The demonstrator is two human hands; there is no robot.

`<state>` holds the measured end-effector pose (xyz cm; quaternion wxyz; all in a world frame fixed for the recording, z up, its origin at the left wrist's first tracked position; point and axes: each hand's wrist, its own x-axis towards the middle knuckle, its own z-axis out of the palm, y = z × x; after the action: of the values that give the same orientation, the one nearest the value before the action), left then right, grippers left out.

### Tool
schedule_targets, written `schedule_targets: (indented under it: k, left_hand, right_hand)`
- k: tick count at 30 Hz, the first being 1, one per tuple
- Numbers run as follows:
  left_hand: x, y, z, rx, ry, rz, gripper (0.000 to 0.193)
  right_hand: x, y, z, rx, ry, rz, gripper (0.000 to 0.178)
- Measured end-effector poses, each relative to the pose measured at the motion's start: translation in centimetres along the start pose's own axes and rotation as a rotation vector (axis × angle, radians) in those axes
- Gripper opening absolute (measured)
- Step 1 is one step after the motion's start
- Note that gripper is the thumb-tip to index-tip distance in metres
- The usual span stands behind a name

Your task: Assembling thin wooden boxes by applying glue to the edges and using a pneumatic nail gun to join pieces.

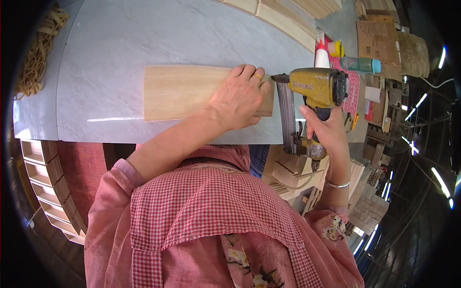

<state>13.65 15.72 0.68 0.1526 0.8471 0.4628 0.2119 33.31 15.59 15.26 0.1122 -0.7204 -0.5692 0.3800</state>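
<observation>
A pale, flat wooden board (180, 91) lies on the grey worktable near its front edge. Over the board's right end, my left hand (242, 96) is closed, with fingers curled at the far edge and a ring on one of them. My right hand (329, 129) grips the handle of a yellow and black pneumatic nail gun (312, 84). The gun's nose meets or nearly meets the board's right end; I cannot tell whether they touch. Its long magazine (286, 117) runs down toward me, and an air hose (300, 185) hangs below.
Thin wooden strips (276, 19) lie stacked at the back of the worktable (105, 86). A white glue bottle (321, 56) and a green bottle (360, 65) stand behind the gun. Rubber bands (41, 53) heap at far left. Wooden trays (48, 180) are stacked below left.
</observation>
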Motion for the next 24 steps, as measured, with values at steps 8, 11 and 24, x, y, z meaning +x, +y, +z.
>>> schedule_targets:
  k: [8,11,24]
  left_hand:
    - [-10.3,-5.2,-9.6,0.303,-0.157,-0.205,0.072]
    - [-11.8,-6.4,-10.4,0.314,-0.091,-0.196,0.061]
    - [-6.3,-5.1,-4.4,0.178,0.202,-0.161,0.044]
  right_hand:
    - [-3.3,2.7,-0.2,0.108,0.071,-0.087,0.019]
    - [-4.6,3.8,-0.3,0.125,0.068,-0.101,0.017]
    - [-5.9,4.0,1.3,0.112,-0.018,-0.138,0.015]
